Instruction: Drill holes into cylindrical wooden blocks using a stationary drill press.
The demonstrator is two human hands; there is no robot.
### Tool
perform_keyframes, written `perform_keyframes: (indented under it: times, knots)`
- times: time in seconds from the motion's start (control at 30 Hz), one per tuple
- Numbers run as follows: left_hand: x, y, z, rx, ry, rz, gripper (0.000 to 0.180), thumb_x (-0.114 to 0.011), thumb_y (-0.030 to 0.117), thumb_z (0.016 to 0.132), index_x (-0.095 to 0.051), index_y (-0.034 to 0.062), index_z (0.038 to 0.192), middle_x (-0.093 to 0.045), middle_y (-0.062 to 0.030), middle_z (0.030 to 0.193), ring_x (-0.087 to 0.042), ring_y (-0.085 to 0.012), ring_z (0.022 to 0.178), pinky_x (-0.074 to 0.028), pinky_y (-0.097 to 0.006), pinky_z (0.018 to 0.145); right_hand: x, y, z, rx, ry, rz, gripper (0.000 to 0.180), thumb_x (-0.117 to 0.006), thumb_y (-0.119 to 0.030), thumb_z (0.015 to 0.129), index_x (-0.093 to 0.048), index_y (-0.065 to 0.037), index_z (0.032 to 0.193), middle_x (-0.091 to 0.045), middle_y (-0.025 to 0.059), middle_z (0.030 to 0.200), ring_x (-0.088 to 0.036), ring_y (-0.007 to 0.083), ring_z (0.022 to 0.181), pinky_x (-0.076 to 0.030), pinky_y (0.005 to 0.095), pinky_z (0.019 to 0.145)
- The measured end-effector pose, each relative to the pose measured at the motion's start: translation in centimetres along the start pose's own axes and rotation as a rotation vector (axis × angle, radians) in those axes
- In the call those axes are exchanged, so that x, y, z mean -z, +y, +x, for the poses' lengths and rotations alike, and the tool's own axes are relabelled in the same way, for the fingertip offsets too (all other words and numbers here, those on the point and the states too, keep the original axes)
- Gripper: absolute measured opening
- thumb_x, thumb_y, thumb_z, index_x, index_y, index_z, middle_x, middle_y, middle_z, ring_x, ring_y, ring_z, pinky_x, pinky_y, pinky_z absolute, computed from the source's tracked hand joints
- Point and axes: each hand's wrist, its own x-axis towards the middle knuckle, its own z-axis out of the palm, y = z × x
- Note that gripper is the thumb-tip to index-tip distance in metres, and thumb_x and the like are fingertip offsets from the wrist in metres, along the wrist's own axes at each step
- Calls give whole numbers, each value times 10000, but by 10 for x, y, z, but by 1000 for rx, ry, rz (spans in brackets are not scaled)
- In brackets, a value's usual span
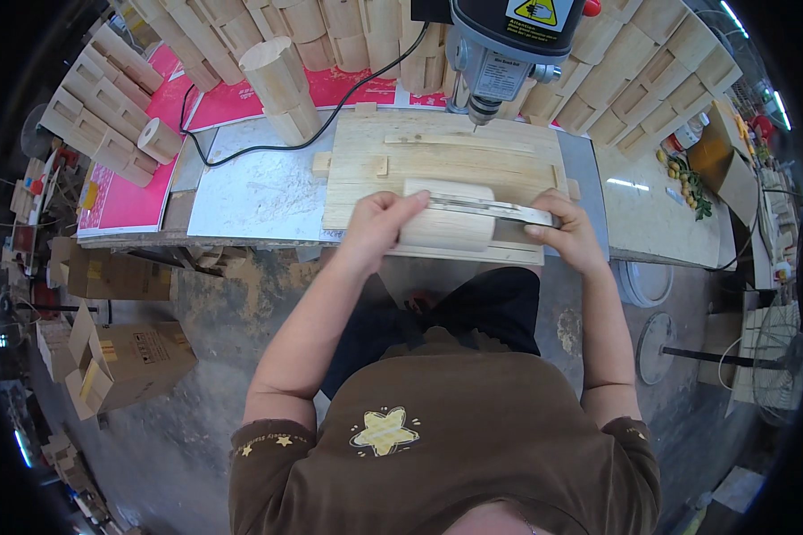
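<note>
Left hand grasps the wooden block lying on the plywood jig; right hand pinches the metal strip across its top. Block looks light, rigid, smooth; hold by its ends. Beyond the jig, drill press carries a yellow triangular warning label.

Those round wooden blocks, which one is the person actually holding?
The pale wooden cylinder lying on its side on the plywood board under the drill press. The left hand grips it; the other blocks sit stacked behind, untouched.
</note>
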Motion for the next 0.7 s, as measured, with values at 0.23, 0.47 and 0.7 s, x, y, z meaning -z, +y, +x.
perform_keyframes:
  times: [0.23, 0.47, 0.7]
  knots:
    - [0, -11, 19, -129, -75, 88, 367, -612, 356, 843, -584, -9, 819, -515, -5, 653, -451, -76, 568, -366, -219, 511, -1, 5, 16, 144, 77, -175, 217, -716, -57, 708, -638, -3, 904, -569, 47, 867, -518, 155, 835, -401, 258, 737]
    - [-10, -41, 51, -837, 113, 683, 582, -761, 278, 665, -558, -13, 1126, -572, -115, 974, -531, -241, 860, -433, -328, 758, 10, 32, 52, 122, 253, -284, 276, -731, -65, 697, -644, 20, 944, -620, 101, 890, -591, 212, 822, -461, 287, 710]
    - [-1, -41, 77, -835, 331, 1086, 649, -798, 294, 574, -582, 94, 1152, -568, -34, 927, -479, -245, 951, -322, -376, 868, -7, 40, 83, 161, 322, -389, 303, -725, -74, 702, -634, -4, 983, -613, 97, 917, -562, 251, 906, -442, 314, 800]
